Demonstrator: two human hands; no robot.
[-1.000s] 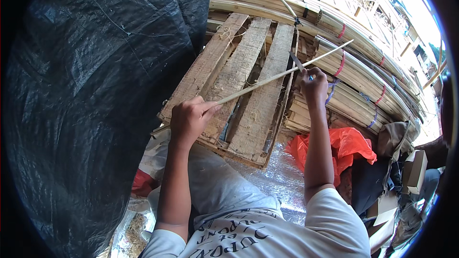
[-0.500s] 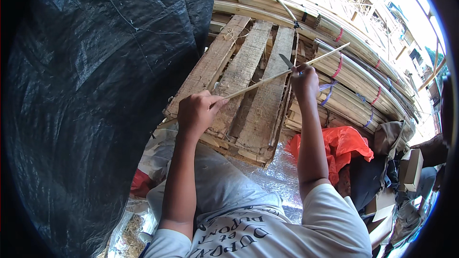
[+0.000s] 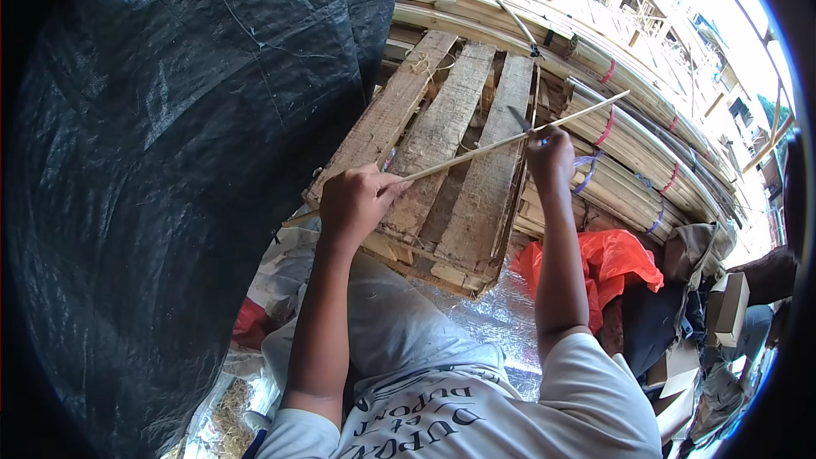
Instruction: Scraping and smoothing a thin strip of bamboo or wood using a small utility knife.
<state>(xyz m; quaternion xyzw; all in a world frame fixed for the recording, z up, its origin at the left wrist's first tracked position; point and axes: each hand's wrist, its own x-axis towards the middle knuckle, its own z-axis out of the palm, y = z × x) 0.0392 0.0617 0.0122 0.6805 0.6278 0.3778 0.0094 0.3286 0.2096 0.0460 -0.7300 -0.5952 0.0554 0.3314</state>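
A long thin pale strip, likely bamboo or wood [image 3: 484,150], slants up to the right over a crate-like stand of rough wooden slats [image 3: 442,123]. My left hand [image 3: 357,201] is closed round its lower part, and a short end sticks out to the left beyond the fist. My right hand [image 3: 551,157] is closed on a knife whose dark blade [image 3: 518,118] points up and left across the strip. The knife's handle is hidden in my fingers. The strip passes against the fingers of that hand, its far tip reaching past them.
Tied bundles of long wooden strips [image 3: 637,140] are stacked behind and to the right. A dark tarpaulin [image 3: 187,161] hangs on the left. Red plastic bag [image 3: 620,259], cardboard box [image 3: 731,308] and cloth lie at the right. Silvery sheeting [image 3: 489,314] covers the ground.
The view has shifted slightly. Both hands keep their grips; the right hand with the knife sits a little lower relative to the slats, and more of the strip's left end shows.
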